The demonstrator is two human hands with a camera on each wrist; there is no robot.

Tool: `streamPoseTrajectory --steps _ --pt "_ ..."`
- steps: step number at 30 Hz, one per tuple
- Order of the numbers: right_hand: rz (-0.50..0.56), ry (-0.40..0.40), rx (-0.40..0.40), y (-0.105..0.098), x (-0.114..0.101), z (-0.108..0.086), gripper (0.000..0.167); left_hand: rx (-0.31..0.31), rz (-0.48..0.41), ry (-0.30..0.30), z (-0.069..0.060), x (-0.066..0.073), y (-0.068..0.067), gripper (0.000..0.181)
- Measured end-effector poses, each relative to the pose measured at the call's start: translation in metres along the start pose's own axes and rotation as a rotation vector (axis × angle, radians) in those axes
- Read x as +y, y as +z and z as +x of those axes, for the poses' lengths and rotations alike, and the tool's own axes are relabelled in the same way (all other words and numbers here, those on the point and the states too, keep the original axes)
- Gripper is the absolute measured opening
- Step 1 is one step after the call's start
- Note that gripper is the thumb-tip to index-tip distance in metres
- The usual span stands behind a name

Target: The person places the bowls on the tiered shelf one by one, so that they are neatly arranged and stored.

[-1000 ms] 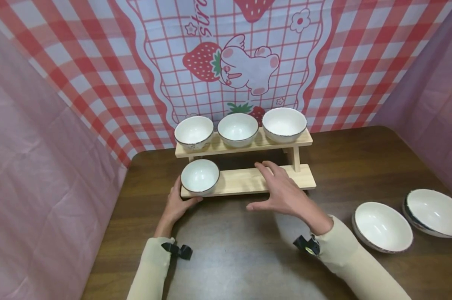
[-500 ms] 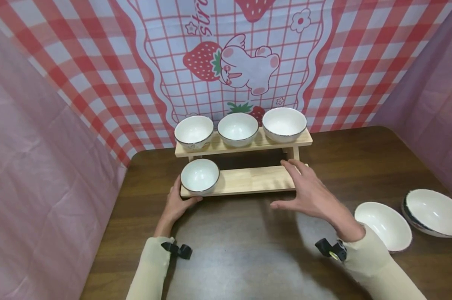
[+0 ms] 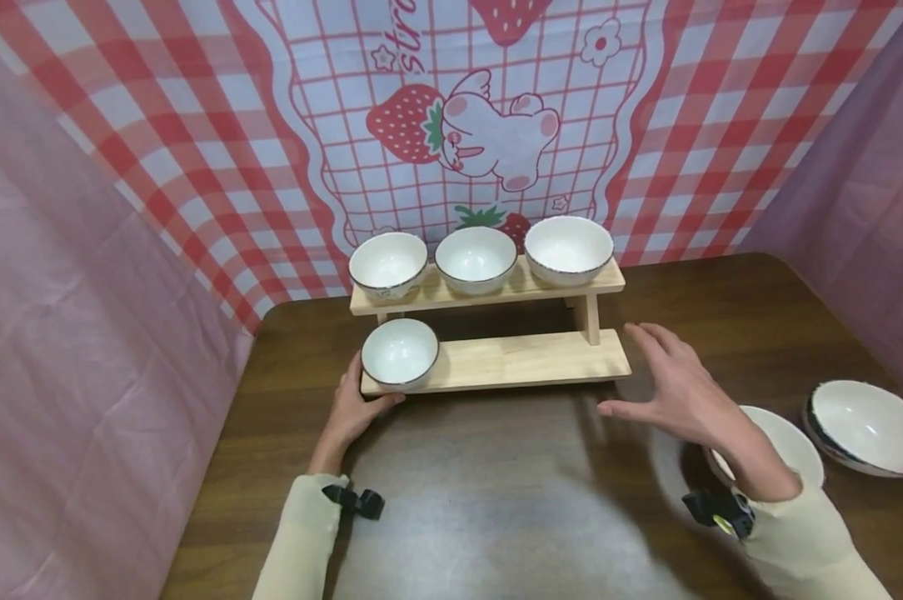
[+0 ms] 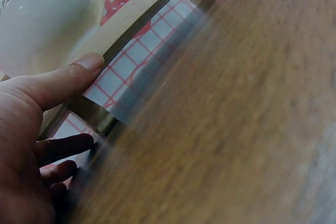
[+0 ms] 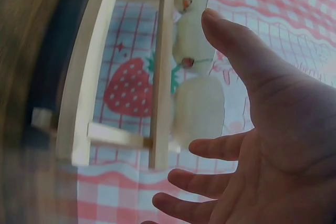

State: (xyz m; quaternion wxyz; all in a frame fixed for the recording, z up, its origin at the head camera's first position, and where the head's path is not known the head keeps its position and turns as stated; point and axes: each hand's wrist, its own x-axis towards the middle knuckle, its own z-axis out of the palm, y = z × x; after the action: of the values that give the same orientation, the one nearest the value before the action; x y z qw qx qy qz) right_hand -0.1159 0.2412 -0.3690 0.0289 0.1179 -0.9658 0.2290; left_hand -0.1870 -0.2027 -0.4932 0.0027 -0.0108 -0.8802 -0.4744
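A two-tier wooden stand [image 3: 526,360] stands on the table. At the left end of its lower board sits a pale bowl with a dark rim [image 3: 400,353]. My left hand [image 3: 351,412] holds that corner of the stand beside the bowl; in the left wrist view the thumb [image 4: 79,77] lies on the board's front edge and other fingers bend below it. My right hand [image 3: 680,387] hovers right of the stand, fingers spread and holding nothing. Beneath its wrist, a white bowl [image 3: 785,442] on the table is partly hidden.
Along the upper board stand a left bowl [image 3: 387,265], a middle bowl [image 3: 476,258] and a right bowl [image 3: 568,248]. A larger dark-sided bowl [image 3: 871,425] is at the table's right. Behind the stand hangs a checked strawberry cloth [image 3: 496,133]; pink curtains [image 3: 84,350] flank the table.
My right hand has moved right, from in front of the lower board to past the stand's right end, and its wrist now covers part of the nearer white bowl. My left hand stays put.
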Motion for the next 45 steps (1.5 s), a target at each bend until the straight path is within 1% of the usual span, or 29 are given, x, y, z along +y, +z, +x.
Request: streamPoseTrajectory --steps 12,18,22,29,35,37,42,45 --pt "-0.037 0.099 -0.012 -0.005 0.042 -0.024 0.118 -0.002 0.003 -0.007 0.000 0.001 0.000 0.106" --pt "-0.059 0.161 -0.044 -0.006 0.062 -0.035 0.120 -0.003 -0.003 -0.007 0.000 0.002 0.000 0.105" --pt "-0.084 0.194 -0.064 -0.006 0.071 -0.041 0.122 -0.003 0.005 0.003 0.001 0.002 0.001 0.105" --pt "-0.116 0.180 -0.043 -0.001 0.084 -0.052 0.120 -0.015 -0.005 -0.016 0.001 0.002 0.000 0.106" --pt "-0.149 0.226 -0.050 0.001 0.092 -0.061 0.120 -0.011 -0.016 -0.015 0.000 0.003 0.001 0.106" --pt "-0.156 0.226 -0.033 0.002 0.094 -0.064 0.119 -0.011 -0.019 -0.018 -0.001 0.002 0.001 0.106" --pt "-0.149 0.188 0.041 0.007 0.100 -0.073 0.121 -0.008 -0.008 -0.021 -0.001 0.002 0.000 0.106" --pt "-0.150 0.193 0.049 0.010 0.104 -0.076 0.125 -0.005 -0.003 -0.017 -0.001 0.001 -0.001 0.106"
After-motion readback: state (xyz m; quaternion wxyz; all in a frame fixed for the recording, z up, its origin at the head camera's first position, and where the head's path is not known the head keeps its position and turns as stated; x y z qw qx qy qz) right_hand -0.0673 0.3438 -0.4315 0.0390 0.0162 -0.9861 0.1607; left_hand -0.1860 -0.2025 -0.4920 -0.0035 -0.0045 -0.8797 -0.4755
